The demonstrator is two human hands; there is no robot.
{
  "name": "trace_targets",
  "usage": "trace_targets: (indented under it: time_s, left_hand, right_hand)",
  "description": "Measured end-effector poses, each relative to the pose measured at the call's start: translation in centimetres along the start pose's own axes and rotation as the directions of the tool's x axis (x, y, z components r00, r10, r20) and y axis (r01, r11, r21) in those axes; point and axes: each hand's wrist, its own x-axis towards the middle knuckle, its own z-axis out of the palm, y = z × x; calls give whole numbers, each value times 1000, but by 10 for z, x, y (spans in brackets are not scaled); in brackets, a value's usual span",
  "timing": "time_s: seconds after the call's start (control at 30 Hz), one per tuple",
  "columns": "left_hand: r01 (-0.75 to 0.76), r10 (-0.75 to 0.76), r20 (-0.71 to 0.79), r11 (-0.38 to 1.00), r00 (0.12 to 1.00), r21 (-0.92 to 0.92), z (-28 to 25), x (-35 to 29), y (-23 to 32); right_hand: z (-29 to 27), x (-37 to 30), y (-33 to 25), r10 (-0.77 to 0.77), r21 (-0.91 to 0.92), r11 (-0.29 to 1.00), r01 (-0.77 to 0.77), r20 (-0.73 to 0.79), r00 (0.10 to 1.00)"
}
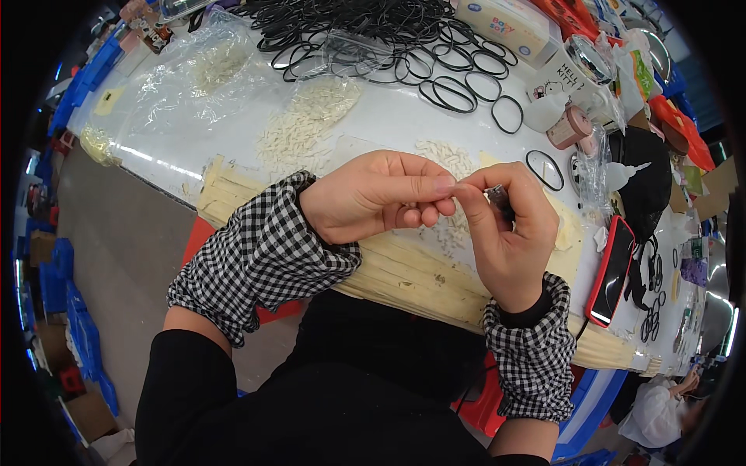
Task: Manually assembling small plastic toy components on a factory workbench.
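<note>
Both hands meet above the near part of the white table, fingertips touching. My left hand [381, 196] pinches with thumb and forefinger; what sits between them is too small to make out. My right hand [511, 225] is also closed, its thumb and forefinger against the left ones, and a small dark thing [500, 200] shows inside its curled fingers. Beneath and behind the hands lie small whitish pieces [447, 155] in a loose scatter. A larger heap of similar pale pieces [291, 144] spreads beyond my left wrist.
Many black rubber rings [334, 27] are piled at the back. Clear plastic bags [202, 78] lie at the far left. On the right are a pink-capped bottle [571, 128] and a red-edged phone [610, 272]. Yellowish tape [412, 279] covers the table's front edge.
</note>
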Motion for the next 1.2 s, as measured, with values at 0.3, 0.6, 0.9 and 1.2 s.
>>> trace_targets:
  time_s: [0.3, 0.6, 0.9, 1.2]
  left_hand:
    - [-98, 88, -109, 991, 990, -89, 4, 1, -3]
    - [-83, 83, -53, 997, 995, -4, 7, 4, -1]
    - [-120, 128, -59, 985, 990, 122, 9, 0, 2]
    - [-136, 152, -55, 964, 987, 226, 3, -3, 3]
  right_hand:
    - [7, -1, 7, -120, -403, 905, 137, 66, 991]
    - [6, -1, 5, -65, -405, 910, 84, 61, 996]
    - [0, 1, -1, 91, -281, 959, -41, 170, 981]
    - [0, -1, 1, 87, -286, 958, -29, 193, 977]
